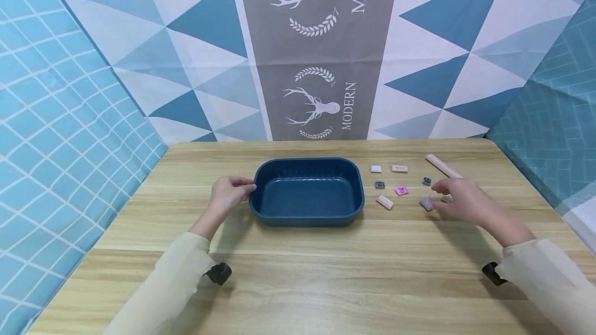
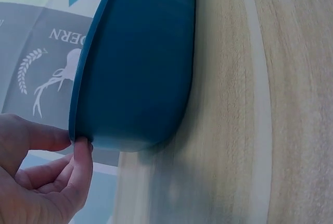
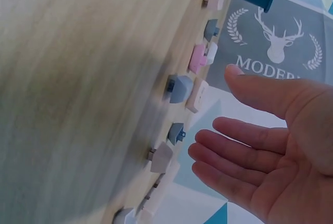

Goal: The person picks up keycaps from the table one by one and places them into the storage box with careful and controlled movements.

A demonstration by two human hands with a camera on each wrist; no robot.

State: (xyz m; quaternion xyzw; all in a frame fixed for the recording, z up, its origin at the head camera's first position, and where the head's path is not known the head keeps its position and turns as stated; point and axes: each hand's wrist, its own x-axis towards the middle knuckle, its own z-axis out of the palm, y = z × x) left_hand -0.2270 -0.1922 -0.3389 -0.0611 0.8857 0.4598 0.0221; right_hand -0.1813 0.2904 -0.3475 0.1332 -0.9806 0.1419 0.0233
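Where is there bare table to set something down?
The wood table has a wide bare patch in front of the blue tray, and another left of the left hand. It's crowded right of the tray, with keycaps scattered toward the right hand.

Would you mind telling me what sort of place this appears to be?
It looks like a small staged tabletop workspace, possibly set up for recording: a wooden table closed in by creased, patterned hangings, with a blue tray and loose keycaps on it.
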